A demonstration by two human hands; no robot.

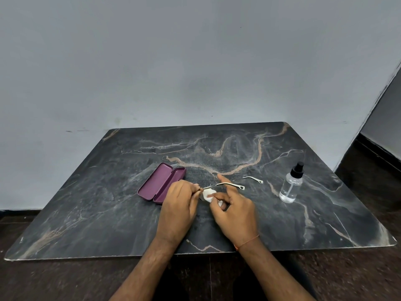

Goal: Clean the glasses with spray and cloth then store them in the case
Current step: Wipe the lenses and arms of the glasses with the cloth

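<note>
My left hand (181,198) pinches the front of a pair of thin-framed glasses (225,185) just above the table. One white-tipped temple sticks out to the right, and the other temple tip shows farther right. My right hand (233,211) holds a small white cloth (207,195) against the glasses, with its index finger raised. The lenses are mostly hidden by my fingers. A purple case (161,184) lies open on the table, left of my hands. A clear spray bottle (291,184) with a black nozzle stands upright to the right.
Everything sits on a dark marble-patterned table (108,213) set against a grey wall. The table's front edge is close to me, with dark floor below and to the right.
</note>
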